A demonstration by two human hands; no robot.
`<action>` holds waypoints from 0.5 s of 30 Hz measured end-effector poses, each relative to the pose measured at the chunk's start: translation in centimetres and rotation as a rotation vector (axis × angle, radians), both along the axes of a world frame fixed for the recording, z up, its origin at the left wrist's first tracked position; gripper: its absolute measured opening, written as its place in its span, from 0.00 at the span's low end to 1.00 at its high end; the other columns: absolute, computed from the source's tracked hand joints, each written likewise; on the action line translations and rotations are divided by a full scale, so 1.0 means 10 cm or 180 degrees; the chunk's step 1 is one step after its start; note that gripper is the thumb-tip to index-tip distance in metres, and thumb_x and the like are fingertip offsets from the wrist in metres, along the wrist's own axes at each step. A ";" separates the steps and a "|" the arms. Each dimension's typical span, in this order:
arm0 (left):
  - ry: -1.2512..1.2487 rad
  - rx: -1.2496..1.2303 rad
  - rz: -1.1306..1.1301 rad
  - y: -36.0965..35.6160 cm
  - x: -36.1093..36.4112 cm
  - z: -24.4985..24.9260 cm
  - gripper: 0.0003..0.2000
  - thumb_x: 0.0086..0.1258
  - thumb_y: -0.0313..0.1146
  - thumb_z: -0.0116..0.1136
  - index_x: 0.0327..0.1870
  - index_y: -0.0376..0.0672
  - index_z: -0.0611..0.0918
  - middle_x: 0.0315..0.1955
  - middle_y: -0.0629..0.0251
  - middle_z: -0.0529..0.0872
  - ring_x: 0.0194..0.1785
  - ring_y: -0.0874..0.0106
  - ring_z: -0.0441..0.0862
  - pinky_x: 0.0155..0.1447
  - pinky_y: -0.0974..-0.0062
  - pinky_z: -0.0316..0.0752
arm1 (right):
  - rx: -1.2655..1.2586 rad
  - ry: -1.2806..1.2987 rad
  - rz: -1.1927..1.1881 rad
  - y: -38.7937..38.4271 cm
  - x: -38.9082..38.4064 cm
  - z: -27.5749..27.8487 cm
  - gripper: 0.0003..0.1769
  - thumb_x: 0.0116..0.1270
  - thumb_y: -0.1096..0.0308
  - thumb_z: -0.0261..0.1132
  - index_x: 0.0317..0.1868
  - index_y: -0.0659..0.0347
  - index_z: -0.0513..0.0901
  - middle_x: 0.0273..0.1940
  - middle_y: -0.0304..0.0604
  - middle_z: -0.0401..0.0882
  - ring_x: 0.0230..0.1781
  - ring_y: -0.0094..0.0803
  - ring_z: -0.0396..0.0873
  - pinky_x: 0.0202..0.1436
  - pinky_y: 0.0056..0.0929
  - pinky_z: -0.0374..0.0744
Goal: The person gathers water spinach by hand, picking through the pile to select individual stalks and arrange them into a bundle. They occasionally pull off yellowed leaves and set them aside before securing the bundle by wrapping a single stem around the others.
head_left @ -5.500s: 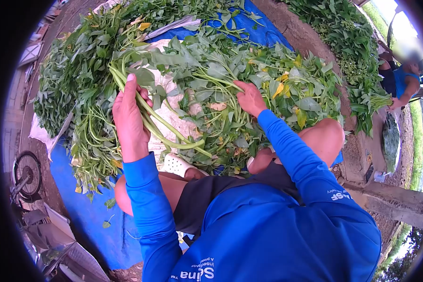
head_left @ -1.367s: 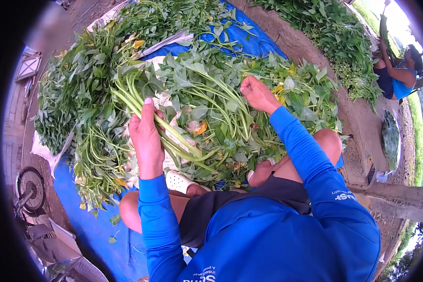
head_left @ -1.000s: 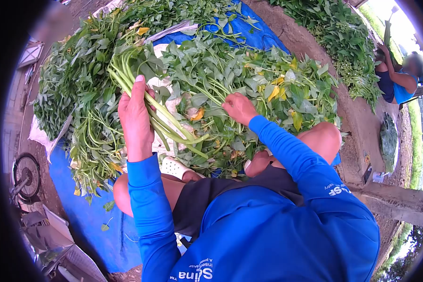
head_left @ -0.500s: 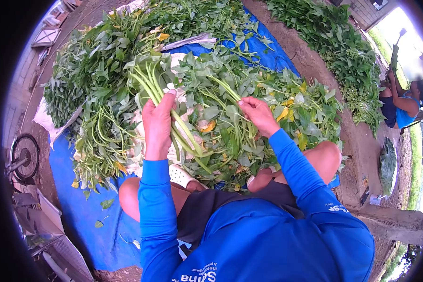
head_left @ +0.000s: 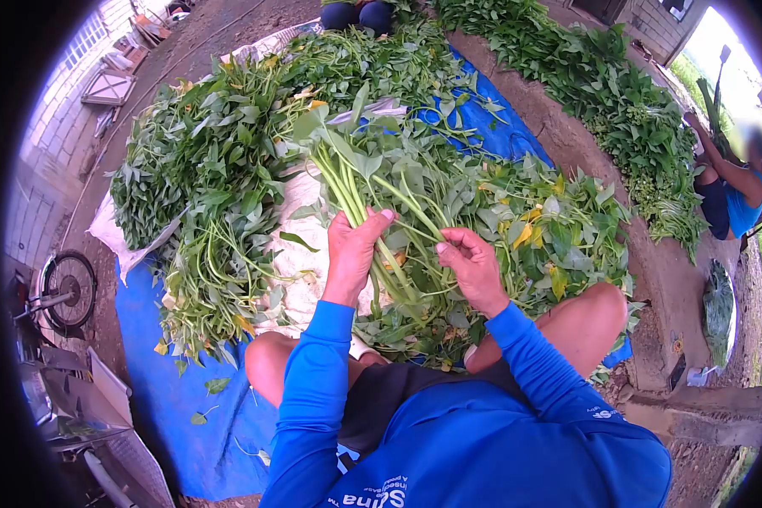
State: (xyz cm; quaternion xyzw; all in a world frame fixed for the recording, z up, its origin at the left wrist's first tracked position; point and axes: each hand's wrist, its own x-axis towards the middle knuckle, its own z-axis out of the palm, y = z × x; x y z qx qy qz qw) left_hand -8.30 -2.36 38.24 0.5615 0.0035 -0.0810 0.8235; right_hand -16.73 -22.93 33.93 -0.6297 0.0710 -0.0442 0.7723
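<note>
My left hand (head_left: 356,254) is closed round a bunch of leafy greens (head_left: 338,184), long pale-green stems that look like water spinach. Their leafy tops point away from me and the cut ends hang below the fist. Close on the right, my right hand (head_left: 474,269) pinches a single leafy stem (head_left: 415,209) between thumb and fingers, its top leaning toward the bunch. Beneath both hands lies a loose heap of greens (head_left: 559,237) with some yellow leaves. Left of it a pale cloth sack (head_left: 300,229) shows through.
A larger pile of greens (head_left: 203,161) lies at the left on a blue tarp (head_left: 178,406). More greens (head_left: 567,76) line the ground at upper right, near a seated person (head_left: 741,190). A bicycle wheel (head_left: 68,292) stands at the left, and another person's knees (head_left: 356,15) show at the top.
The view has shifted, so the piles appear farther right and lower. My hands have come closer together, with the bunch still in the left and a stem in the right.
</note>
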 end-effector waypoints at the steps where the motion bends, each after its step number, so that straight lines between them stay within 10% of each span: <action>1: -0.0028 0.0009 0.0011 -0.01 0.00 -0.04 0.07 0.71 0.25 0.73 0.39 0.43 0.82 0.31 0.73 0.88 0.32 0.83 0.80 0.40 0.81 0.75 | -0.0099 -0.0107 0.0015 -0.01 -0.01 0.04 0.15 0.76 0.73 0.73 0.61 0.64 0.85 0.46 0.31 0.83 0.44 0.17 0.79 0.49 0.20 0.79; 13: 0.0594 0.0327 0.0540 0.19 0.39 -0.61 0.13 0.71 0.39 0.77 0.40 0.41 0.84 0.29 0.68 0.86 0.27 0.77 0.78 0.34 0.76 0.72 | 0.1099 -0.0607 -0.0079 -0.30 0.24 0.63 0.14 0.79 0.66 0.71 0.59 0.61 0.85 0.46 0.37 0.87 0.42 0.25 0.85 0.52 0.31 0.85; 15: 0.0475 0.0566 0.0548 0.25 0.39 -0.54 0.14 0.72 0.41 0.76 0.42 0.42 0.84 0.29 0.70 0.85 0.28 0.78 0.78 0.34 0.77 0.72 | 0.0231 -0.0093 0.0038 -0.63 0.60 0.64 0.12 0.79 0.64 0.72 0.57 0.57 0.85 0.45 0.34 0.88 0.42 0.23 0.84 0.50 0.30 0.84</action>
